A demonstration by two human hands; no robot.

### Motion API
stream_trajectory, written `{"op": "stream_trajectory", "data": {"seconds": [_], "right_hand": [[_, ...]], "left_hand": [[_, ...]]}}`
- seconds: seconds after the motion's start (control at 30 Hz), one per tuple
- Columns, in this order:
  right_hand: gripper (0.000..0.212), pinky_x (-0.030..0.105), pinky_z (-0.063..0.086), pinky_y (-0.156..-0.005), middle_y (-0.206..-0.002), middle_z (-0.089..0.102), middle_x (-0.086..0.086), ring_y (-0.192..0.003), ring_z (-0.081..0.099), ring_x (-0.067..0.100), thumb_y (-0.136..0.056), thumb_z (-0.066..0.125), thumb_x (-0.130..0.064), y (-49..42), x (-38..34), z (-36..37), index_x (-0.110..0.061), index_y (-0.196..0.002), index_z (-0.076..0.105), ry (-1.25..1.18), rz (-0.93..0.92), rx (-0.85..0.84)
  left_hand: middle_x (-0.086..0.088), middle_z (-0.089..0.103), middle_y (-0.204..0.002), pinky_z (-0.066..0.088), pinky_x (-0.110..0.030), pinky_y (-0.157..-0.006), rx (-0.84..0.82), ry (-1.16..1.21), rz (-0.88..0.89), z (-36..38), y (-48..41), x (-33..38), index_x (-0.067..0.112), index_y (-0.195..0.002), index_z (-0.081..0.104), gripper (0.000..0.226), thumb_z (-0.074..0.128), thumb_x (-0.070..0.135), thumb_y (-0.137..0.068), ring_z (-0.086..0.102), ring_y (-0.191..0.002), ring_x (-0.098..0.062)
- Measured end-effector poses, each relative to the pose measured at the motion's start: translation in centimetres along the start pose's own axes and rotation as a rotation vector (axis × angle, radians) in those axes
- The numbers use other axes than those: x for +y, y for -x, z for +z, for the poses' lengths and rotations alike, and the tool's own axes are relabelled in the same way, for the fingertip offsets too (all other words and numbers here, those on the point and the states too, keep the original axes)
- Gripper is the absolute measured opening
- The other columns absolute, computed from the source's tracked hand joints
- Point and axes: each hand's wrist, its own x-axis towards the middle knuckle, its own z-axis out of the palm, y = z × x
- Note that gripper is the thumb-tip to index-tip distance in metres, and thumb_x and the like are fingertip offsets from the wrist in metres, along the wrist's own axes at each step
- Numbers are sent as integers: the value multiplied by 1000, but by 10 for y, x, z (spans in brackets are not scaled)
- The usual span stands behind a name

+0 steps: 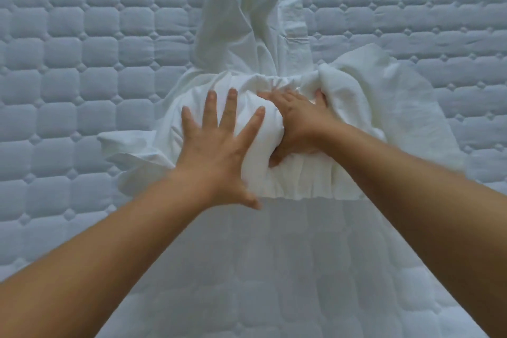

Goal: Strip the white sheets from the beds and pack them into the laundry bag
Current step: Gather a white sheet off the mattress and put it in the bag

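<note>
A white sheet [255, 44] lies bunched in a long heap down the middle of the bare quilted mattress [82, 63]. Its near end is gathered into a thick wad. My left hand [216, 143] lies flat on the left side of that wad, fingers spread and straight. My right hand [299, 123] grips the wad from the right, its fingers dug into the folds and its thumb tucked under the cloth. A thin layer of the sheet also spreads toward me between my forearms. No laundry bag is in view.
The quilted mattress fills the view on both sides of the heap and in front of it.
</note>
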Motion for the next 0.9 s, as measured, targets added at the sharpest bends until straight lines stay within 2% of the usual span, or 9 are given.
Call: {"op": "stream_trajectory", "data": {"seconds": [0.07,0.13,0.2,0.3,0.4,0.47,0.67,0.8,0.9], "right_hand": [[130,61,-1,-113,-155,20,-10,-146,11,16,-43,85,-59,-7,2,-4,-38,-148,12,-49,-23,-34],[127,50,13,-117,-147,37,-11,-138,30,18,-35,86,-61,-12,1,-18,-40,-144,25,-164,-37,-122],[123,41,35,-110,-131,52,-13,-122,50,16,-23,86,-64,-13,-2,-32,-41,-135,41,-268,-27,-164],[97,37,46,-98,-117,60,-10,-107,57,17,-35,87,-53,-7,-5,-43,-35,-124,54,-267,33,-124],[68,26,49,-71,-97,64,-8,-91,61,16,-49,89,-44,14,-12,-38,-32,-110,61,-286,45,-73],[52,21,41,-54,-81,63,-11,-75,60,8,-55,89,-37,32,-15,-30,-29,-100,65,-334,60,-29],[35,21,43,-58,-72,64,-9,-69,60,8,-57,89,-32,86,-30,1,-20,-84,69,-436,88,100],[31,23,48,-61,-72,65,-7,-72,64,11,-57,89,-28,124,-53,19,-21,-78,68,-484,70,-44],[31,19,45,-60,-70,62,-14,-67,60,4,-57,90,-33,166,-82,48,-25,-73,64,-435,41,-265]], "left_hand": [[-14,-30,-153,8,-63,-111,-9,-2,-40,1,-11,-5,40,-142,-30,136,68,77,-55,-17,-143,-41],[-12,-4,-159,21,-56,-110,42,61,-31,-9,-27,-17,43,-146,-18,133,74,72,-54,5,-146,-37],[-4,30,-154,33,-46,-104,57,144,-17,-23,-35,-28,45,-148,0,128,79,66,-50,32,-138,-32],[-4,56,-131,39,-34,-85,122,160,-18,-32,-27,-33,44,-145,22,110,81,58,-54,52,-117,-32],[-6,62,-116,37,-33,-74,208,110,-15,-24,-8,-25,33,-135,38,90,81,53,-59,57,-103,-32],[-8,63,-106,37,-34,-69,268,92,3,-15,6,-18,25,-127,43,76,79,48,-64,58,-94,-33],[-7,65,-87,32,-32,-63,383,111,87,5,52,-8,19,-109,49,46,71,40,-75,51,-69,-27],[-2,61,-91,34,-31,-66,191,128,135,4,108,-5,23,-112,48,55,74,47,-70,44,-73,-22],[2,62,-97,37,-28,-68,-37,201,190,15,171,-3,29,-110,51,61,79,51,-60,54,-84,-22]]}}
